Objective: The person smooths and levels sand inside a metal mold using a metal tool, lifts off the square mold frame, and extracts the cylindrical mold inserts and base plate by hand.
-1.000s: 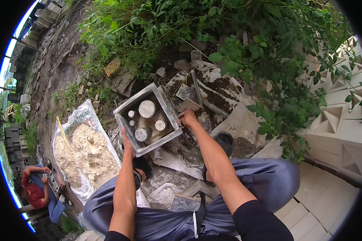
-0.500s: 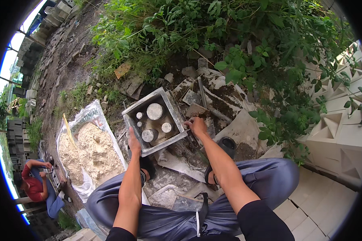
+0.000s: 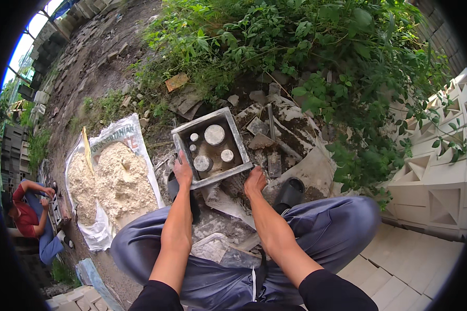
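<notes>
Since the earlier frame on my feed, the right hand point(image 3: 255, 182) has drawn nearer the wearer's knees, and the view has swung so the square grey open-topped box point(image 3: 221, 177) sits farther right. The box lies just inside the dial's centre, toward 10 o'clock, with 5 round, pale-topped cylinders point(image 3: 214, 135) in it. I see the left hand point(image 3: 182, 170) laid against its outer wall at 8 o'clock; I cannot tell how firmly. The right hand's fingers curl at its 4 o'clock corner; their grip I cannot judge.

From the box, a white woven sack point(image 3: 128, 128) spreads toward 8 o'clock, dark green and red capitals printed across its far end, cream powder point(image 3: 127, 173) heaped on top. Beyond sits 1 person in a red shirt point(image 3: 31, 215). I have brown, rubble-strewn ground point(image 3: 83, 72) outdoors, green leafy plants point(image 3: 296, 57) at 1 o'clock and cream moulded blocks point(image 3: 423, 167) at 3.
</notes>
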